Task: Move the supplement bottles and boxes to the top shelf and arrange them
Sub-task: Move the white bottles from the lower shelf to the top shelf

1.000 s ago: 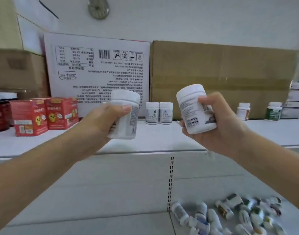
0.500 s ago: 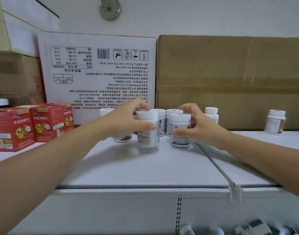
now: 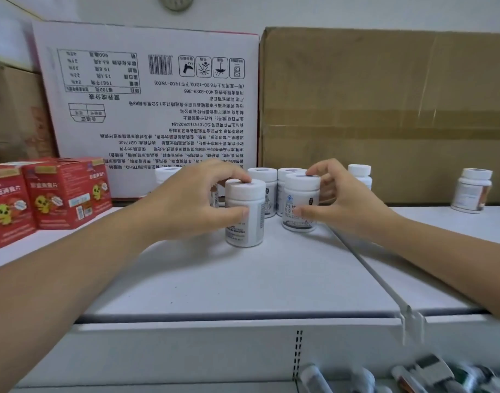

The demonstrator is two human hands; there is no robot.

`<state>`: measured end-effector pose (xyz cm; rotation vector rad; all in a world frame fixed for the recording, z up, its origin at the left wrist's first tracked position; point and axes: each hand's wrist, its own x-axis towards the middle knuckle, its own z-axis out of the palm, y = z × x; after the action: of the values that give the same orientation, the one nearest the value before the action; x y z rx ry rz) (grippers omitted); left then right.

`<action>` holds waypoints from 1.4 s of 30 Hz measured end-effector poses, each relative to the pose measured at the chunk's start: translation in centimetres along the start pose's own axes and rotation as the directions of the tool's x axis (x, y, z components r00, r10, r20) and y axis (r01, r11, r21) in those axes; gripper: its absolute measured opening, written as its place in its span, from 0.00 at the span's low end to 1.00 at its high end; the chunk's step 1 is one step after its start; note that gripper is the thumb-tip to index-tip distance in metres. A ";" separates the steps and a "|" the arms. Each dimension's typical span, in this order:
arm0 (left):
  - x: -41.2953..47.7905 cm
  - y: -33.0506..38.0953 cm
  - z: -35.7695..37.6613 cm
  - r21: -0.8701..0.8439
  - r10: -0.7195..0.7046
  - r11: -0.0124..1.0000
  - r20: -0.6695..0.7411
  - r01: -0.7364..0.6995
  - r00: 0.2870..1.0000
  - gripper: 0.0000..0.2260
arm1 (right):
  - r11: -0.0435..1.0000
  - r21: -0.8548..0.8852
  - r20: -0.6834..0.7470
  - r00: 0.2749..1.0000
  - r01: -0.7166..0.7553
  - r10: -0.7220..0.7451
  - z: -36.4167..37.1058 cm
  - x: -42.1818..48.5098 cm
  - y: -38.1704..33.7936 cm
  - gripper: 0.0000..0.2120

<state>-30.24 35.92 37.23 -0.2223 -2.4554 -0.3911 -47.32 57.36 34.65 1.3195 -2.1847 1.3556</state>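
A white plastic supplement bottle with a white screw cap is gripped by the left hand. The thumb is pressed on the label at the front, a fingertip is laid on the cap, and the other fingers are curled round the far side. It is stood upright on the white top shelf, near the middle of the view. At its three o'clock, with a narrow gap between, a second white bottle with a blue-printed label is held by the right hand. Here the thumb is set against the label and the forefinger on the cap rim, and the bottle is likewise upright on the shelf.

At twelve o'clock of the pair, two more white capped bottles are stood side by side. At ten o'clock a further white bottle is partly hidden by the left hand. At two o'clock a small white bottle is seen behind the right hand. Well apart at three o'clock, a lone white bottle is placed.

Red cardboard boxes with yellow cartoon figures are set at nine o'clock. A large white carton printed upside down is seen at eleven o'clock, at the back of the shelf. A plain brown taped carton is seen beside it at one o'clock. A thin divider rail is laid from beside the right bottle to the shelf's front edge. At five o'clock, a blurred heap of small bottles is seen on a lower shelf.
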 end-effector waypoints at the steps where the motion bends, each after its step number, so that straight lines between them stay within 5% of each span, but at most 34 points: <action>1: 0.0 0.1 0.0 -0.010 0.007 1.000 -0.007 -0.007 1.000 0.17 | 1.000 -0.009 -0.004 1.000 -0.002 0.002 0.0 0.1 0.0 0.26; 7: 0.0 0.3 -0.5 -0.073 -0.039 0.997 0.005 0.039 0.999 0.16 | 0.986 -0.164 -0.075 0.997 0.007 -0.020 0.1 -0.1 -0.7 0.30; 11: -0.4 0.6 -2.8 -0.158 -0.075 0.985 0.013 0.076 0.997 0.20 | 0.933 -0.279 -0.173 0.943 0.229 -0.284 -0.2 -1.3 -2.4 0.22; 14: -1.0 -0.4 -6.0 -0.245 -0.170 0.955 0.013 0.168 0.985 0.26 | 0.880 -0.239 0.022 0.908 0.410 -0.417 0.1 -2.2 -3.9 0.13; 18: -1.7 -3.4 -9.2 -0.222 -0.334 0.913 0.078 0.343 0.939 0.28 | 0.862 -0.185 0.489 0.805 0.472 -0.336 1.2 -3.0 -4.7 0.18; 21: -1.9 -5.4 -9.0 -0.074 -0.438 0.890 0.134 0.449 0.889 0.16 | 0.865 -0.198 0.615 0.746 0.461 -0.257 1.7 -3.1 -4.8 0.20; 24: -1.6 -6.9 -8.2 -0.006 -0.521 0.850 0.132 0.526 0.843 0.14 | 0.909 -0.184 0.646 0.743 0.375 -0.176 2.1 -3.0 -4.6 0.19; 31: -1.7 -7.1 -7.8 0.182 -0.606 0.791 0.094 0.584 0.790 0.31 | 0.927 -0.140 0.648 0.740 0.347 -0.179 2.4 -3.1 -4.4 0.16; 37: -2.0 -7.1 -8.6 0.034 -0.548 0.831 0.217 0.555 0.808 0.21 | 0.932 -0.144 0.655 0.738 0.333 -0.163 2.2 -3.1 -4.6 0.16; 42: -2.1 -7.0 -8.9 0.128 -0.580 0.814 0.145 0.566 0.802 0.22 | 0.909 -0.147 0.673 0.713 0.390 -0.197 2.0 -3.1 -4.9 0.19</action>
<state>-25.31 26.25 41.02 0.5688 -2.6733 -0.5455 -41.23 56.75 34.52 2.1318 -2.2737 0.4555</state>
